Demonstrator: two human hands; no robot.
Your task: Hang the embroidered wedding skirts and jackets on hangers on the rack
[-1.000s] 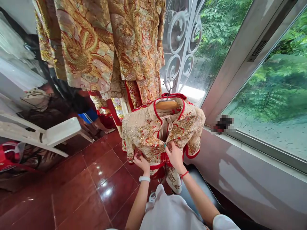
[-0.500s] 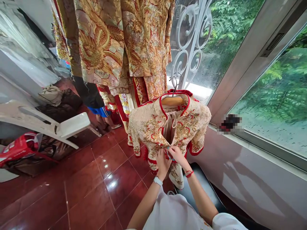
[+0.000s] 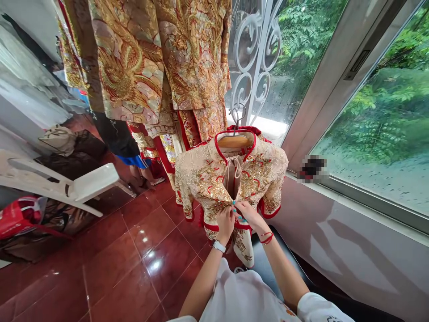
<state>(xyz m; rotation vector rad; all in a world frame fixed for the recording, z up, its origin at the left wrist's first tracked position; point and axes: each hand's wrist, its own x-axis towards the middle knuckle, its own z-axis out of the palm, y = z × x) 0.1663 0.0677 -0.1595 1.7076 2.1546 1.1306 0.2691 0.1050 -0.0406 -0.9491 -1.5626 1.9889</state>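
Note:
A cream jacket [image 3: 208,179] with gold embroidery and red trim hangs on a wooden hanger [image 3: 234,141] in front of me. Its neck stands apart in a V, with a thin cord [image 3: 236,166] tied in a bow inside. At the point of the V, my left hand [image 3: 225,221] has its fingers closed on the jacket's front edge. Beside it, my right hand [image 3: 248,214] pinches the opposite edge, the two hands touching or nearly so. The fingers cover whatever fastening lies there. Below hangs a cream embroidered panel [image 3: 244,250].
Gold embroidered garments [image 3: 130,67] hang behind the jacket, near a white scroll grille [image 3: 250,58]. A black seat [image 3: 284,264] is at my right, under the window. At left are a white chair [image 3: 95,182] and a red bag [image 3: 20,219]. Another person's legs [image 3: 142,170] show behind the garments.
The view has swung slightly, so the surroundings sit further left. Both hands stay at the jacket's front, with the right fingers shifted a little up toward the point of the V.

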